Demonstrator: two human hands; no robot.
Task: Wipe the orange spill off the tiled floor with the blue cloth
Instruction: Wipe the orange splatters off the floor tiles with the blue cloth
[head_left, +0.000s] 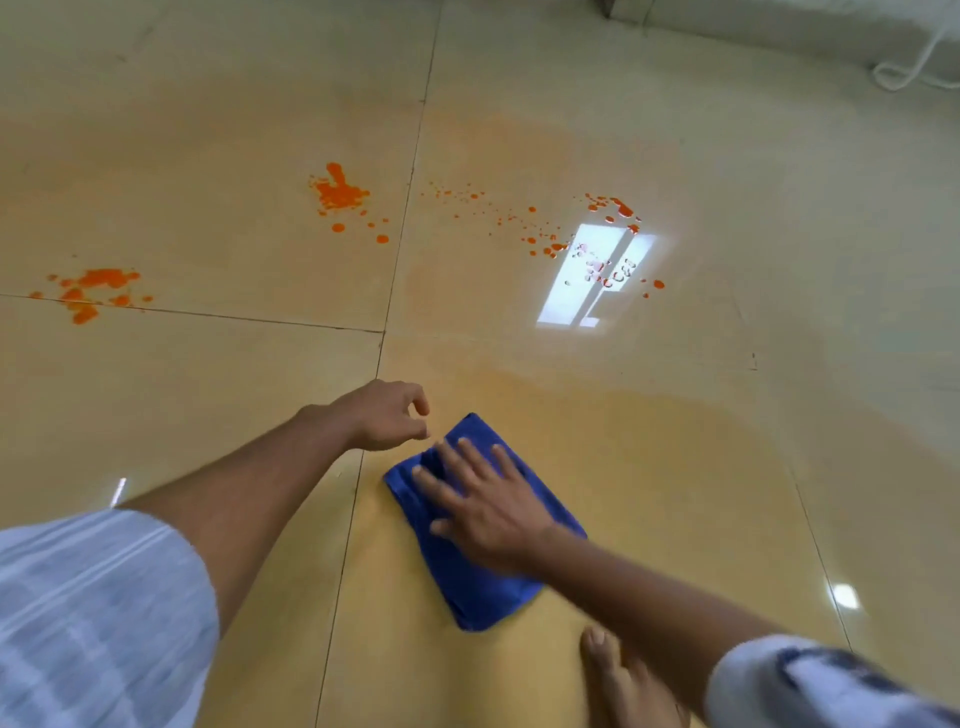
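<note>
**Pressing the cloth flat, spill not yet reached**

Pressing down on the folded, deep-blue microfibre cloth (470, 577) with the right hand (488, 512), palm flat and fingers (470, 454) spread wide across its upper half; not gripping, only bearing down. Hovering just beside the cloth's far corner with the left hand (387, 415), fingers loosely curled, thumb and forefinger nearly closing but holding nothing that can be made out; whether touching the cloth edge, cannot tell.

Lying on the glossy beige tiled floor (701, 467), the cloth, just right of the long grout line running toward the camera, on the near tile, with a bare foot (623, 680) close behind it.

Sitting well apart from the cloth, toward the far side of the floor, the bright orange liquid spill (340, 195): one splash on the far-left tile, another patch (91, 291) straddling the cross grout line at the left, and a trail of droplets (540, 228) running right toward the window reflection. Showing a faint orange haze on the tiles around the cloth, probably smeared residue.

Judging the step as readying the cloth for a stroke. Calling next for pushing it forward under steady palm pressure, likely toward the droplet trail first, keeping the fold from opening.
</note>
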